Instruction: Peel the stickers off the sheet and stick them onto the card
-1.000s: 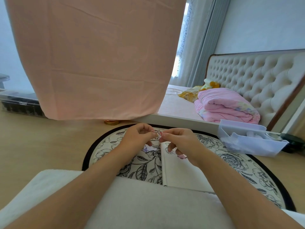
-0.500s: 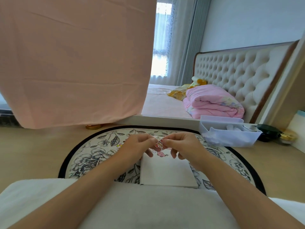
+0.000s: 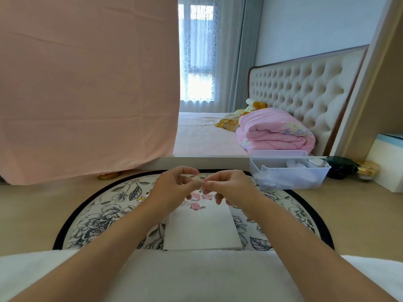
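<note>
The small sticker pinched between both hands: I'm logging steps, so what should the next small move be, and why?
Probably lower the small sticker onto a bare part of the white card and press it down. Both the left hand and the right hand pinch it in the air just above the card, whose far end already carries pink stickers, while the near part is blank.

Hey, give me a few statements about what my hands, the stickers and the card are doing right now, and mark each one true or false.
1. Both hands pinch one small sticker between their fingertips. True.
2. The left hand rests flat on the card. False: it is raised, pinching.
3. Pink stickers already sit on the white card. True.
4. The card lies on the bed. False: it lies on the floral mat.
5. The right hand reaches into the plastic bin. False: it meets the left hand.
</note>
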`<state>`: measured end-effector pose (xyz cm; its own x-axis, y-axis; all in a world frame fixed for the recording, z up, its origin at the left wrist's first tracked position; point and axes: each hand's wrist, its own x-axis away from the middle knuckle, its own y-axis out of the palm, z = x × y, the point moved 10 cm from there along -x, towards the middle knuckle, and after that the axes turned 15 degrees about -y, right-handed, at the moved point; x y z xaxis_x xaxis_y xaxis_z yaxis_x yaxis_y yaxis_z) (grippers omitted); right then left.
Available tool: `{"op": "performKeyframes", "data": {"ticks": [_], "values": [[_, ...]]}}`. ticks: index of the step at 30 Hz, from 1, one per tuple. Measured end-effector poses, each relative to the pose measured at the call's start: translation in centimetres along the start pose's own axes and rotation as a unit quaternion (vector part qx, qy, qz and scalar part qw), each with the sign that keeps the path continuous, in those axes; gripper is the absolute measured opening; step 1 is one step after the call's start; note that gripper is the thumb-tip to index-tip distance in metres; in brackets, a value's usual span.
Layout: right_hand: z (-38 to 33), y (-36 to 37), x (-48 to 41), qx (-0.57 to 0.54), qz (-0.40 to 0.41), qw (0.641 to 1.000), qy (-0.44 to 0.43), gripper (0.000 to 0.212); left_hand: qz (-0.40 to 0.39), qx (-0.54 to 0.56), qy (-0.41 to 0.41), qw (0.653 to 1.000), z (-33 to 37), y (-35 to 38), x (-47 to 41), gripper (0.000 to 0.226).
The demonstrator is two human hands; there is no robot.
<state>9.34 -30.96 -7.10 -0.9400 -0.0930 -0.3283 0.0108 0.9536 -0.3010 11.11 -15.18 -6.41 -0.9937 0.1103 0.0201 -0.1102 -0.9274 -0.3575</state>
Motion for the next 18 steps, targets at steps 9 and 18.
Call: {"op": "performKeyframes", "data": {"ticks": [9, 18], "values": [[2.6, -1.0, 0.3, -0.057, 0.017, 0.996, 0.07, 0.011, -0.02, 0.034, -0.02, 0.999, -0.8, 2.2, -0.7, 0.006], [-0.5, -1.1, -1.0, 0.058, 0.032, 0.994, -0.083, 0.008, -0.037, -0.029, 0.0, 0.999, -1.3, 2.3, -0.7, 0.006]]}}
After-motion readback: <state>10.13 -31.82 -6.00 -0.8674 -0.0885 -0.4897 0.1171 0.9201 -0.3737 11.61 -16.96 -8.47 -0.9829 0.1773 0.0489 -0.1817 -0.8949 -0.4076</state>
